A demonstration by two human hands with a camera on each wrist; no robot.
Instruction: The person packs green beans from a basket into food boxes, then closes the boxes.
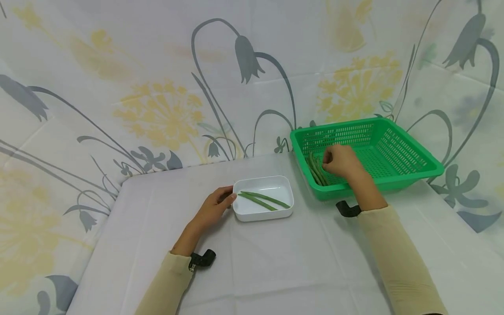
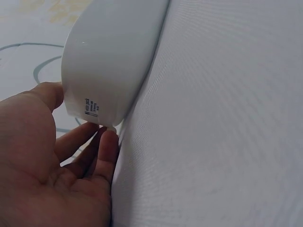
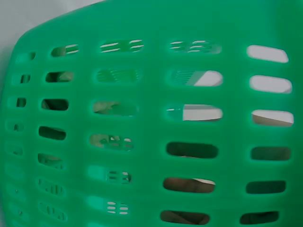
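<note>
A white rectangular dish [image 1: 263, 216] stands on the cloth with two green beans [image 1: 265, 200] lying in it. My left hand [image 1: 214, 208] holds the dish's left end, its thumb at the rim and its fingers bent round the far corner. In the left wrist view, the thumb and fingertips meet the dish's end wall, near a small printed mark. My right hand [image 1: 341, 161] reaches into a green basket [image 1: 401, 151] with bent fingers, right beside several green beans [image 1: 316, 169]. I cannot tell whether a bean is between its fingertips.
A white cloth [image 1: 275, 262] covers the table. Behind it and at both sides hangs a flower-printed sheet [image 1: 165, 105]. The basket has slotted walls and stands at the right rear; its wall [image 3: 147, 19] fills the right wrist view.
</note>
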